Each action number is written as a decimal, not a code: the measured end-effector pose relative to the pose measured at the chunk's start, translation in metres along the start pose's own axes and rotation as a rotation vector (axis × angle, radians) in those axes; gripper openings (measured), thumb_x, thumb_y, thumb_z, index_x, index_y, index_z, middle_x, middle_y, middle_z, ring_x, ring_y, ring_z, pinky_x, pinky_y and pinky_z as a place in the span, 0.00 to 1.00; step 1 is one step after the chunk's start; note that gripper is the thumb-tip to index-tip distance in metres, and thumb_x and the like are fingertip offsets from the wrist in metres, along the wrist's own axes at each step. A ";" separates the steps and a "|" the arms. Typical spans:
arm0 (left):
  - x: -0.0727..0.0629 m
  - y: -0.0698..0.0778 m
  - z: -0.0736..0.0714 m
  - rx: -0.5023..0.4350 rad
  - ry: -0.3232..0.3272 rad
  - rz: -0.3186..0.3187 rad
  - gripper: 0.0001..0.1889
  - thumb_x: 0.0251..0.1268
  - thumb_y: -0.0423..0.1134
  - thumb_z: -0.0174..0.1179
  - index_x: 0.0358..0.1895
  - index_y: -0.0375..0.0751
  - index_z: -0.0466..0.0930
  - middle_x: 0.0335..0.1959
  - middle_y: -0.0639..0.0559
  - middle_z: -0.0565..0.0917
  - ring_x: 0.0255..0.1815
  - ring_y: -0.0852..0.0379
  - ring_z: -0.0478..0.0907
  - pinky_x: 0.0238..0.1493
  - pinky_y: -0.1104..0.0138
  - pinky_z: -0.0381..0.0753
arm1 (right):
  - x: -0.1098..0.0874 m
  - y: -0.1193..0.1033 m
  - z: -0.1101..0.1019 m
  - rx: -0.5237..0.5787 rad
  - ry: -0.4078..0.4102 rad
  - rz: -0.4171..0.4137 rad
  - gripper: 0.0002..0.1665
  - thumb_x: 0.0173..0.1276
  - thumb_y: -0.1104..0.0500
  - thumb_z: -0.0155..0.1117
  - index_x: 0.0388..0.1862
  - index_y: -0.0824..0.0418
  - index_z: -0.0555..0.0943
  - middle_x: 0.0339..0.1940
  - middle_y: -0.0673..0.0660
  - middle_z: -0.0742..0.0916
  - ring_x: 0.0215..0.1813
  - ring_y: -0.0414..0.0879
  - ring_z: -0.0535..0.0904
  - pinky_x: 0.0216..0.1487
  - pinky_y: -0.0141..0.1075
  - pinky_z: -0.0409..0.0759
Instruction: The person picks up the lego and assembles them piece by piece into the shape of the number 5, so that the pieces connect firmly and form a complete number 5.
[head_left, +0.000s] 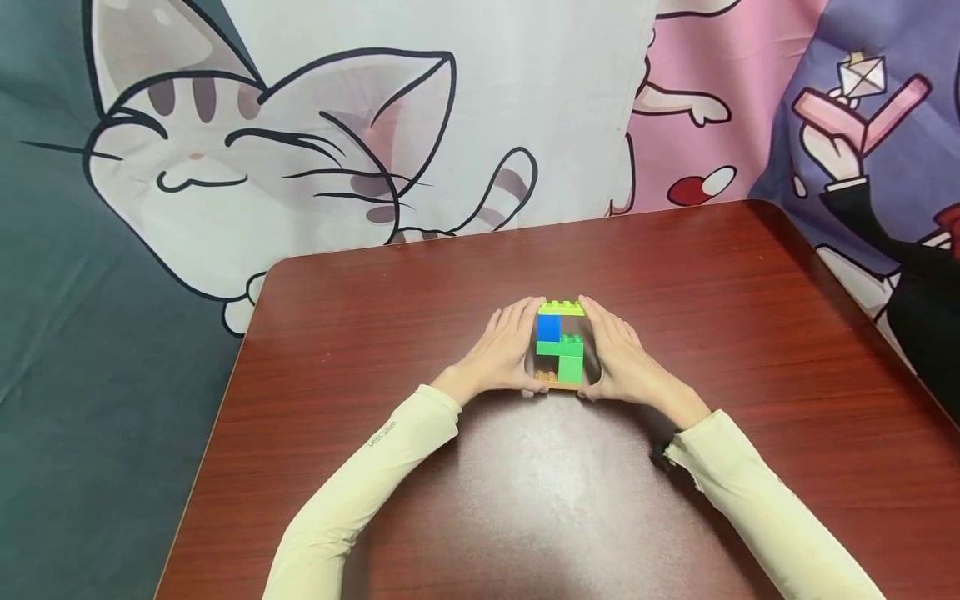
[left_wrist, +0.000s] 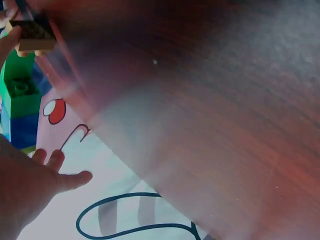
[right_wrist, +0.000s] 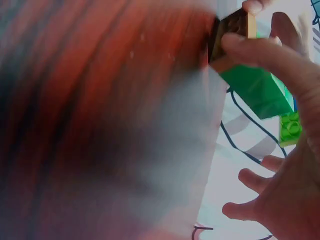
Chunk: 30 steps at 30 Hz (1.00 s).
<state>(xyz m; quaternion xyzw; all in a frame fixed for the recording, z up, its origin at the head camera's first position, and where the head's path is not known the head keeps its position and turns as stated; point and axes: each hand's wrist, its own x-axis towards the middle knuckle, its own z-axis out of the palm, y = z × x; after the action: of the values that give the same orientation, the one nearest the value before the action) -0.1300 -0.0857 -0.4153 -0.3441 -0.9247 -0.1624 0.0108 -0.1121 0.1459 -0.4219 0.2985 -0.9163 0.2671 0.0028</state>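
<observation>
Both hands hold a small structure of toy building blocks between them. A lime-green plate (head_left: 561, 308) forms its far end, followed by a blue block (head_left: 548, 327), green blocks (head_left: 571, 368) and a tan brick (head_left: 547, 377) at the near end. My left hand (head_left: 498, 346) grips the left side, its thumb at the tan brick and a finger at the lime plate. On the right side my right hand (head_left: 628, 357) grips it likewise. The tan brick's hollow underside (right_wrist: 233, 31) shows in the right wrist view, with the right thumb pressed against it.
The structure is held over a reddish-brown wooden table (head_left: 360, 333) with rounded far corners. Behind the table hangs a cloth with a cartoon cat (head_left: 202, 158) and other printed figures. Pale sleeves (head_left: 390, 450) cover both forearms. Something dark (head_left: 662, 455) shows at the right cuff.
</observation>
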 end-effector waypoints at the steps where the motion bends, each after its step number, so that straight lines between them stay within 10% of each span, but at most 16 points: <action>1: 0.000 0.000 -0.001 -0.009 -0.010 -0.004 0.68 0.28 0.64 0.72 0.71 0.37 0.39 0.69 0.41 0.53 0.69 0.49 0.51 0.65 0.50 0.54 | 0.000 0.001 0.000 0.015 -0.009 0.003 0.82 0.29 0.50 0.83 0.74 0.59 0.36 0.72 0.67 0.52 0.70 0.63 0.50 0.60 0.66 0.51; 20: -0.008 -0.006 0.003 -0.200 -0.098 -0.004 0.67 0.27 0.65 0.73 0.69 0.32 0.46 0.65 0.40 0.58 0.66 0.48 0.54 0.67 0.60 0.54 | 0.000 0.007 0.003 0.108 -0.115 -0.019 0.80 0.25 0.46 0.82 0.73 0.61 0.43 0.70 0.68 0.55 0.71 0.68 0.40 0.64 0.64 0.42; 30: -0.012 0.002 0.008 -0.239 -0.187 -0.120 0.66 0.27 0.69 0.70 0.70 0.37 0.48 0.65 0.42 0.59 0.68 0.50 0.51 0.67 0.52 0.50 | -0.001 0.011 -0.003 0.156 -0.281 0.024 0.78 0.28 0.45 0.81 0.73 0.62 0.44 0.72 0.66 0.54 0.72 0.65 0.35 0.65 0.62 0.40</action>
<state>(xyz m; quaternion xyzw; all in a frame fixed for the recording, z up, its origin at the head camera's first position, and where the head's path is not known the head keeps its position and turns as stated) -0.1187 -0.0897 -0.4241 -0.3004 -0.9148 -0.2388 -0.1259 -0.1182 0.1553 -0.4245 0.3215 -0.8875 0.2931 -0.1519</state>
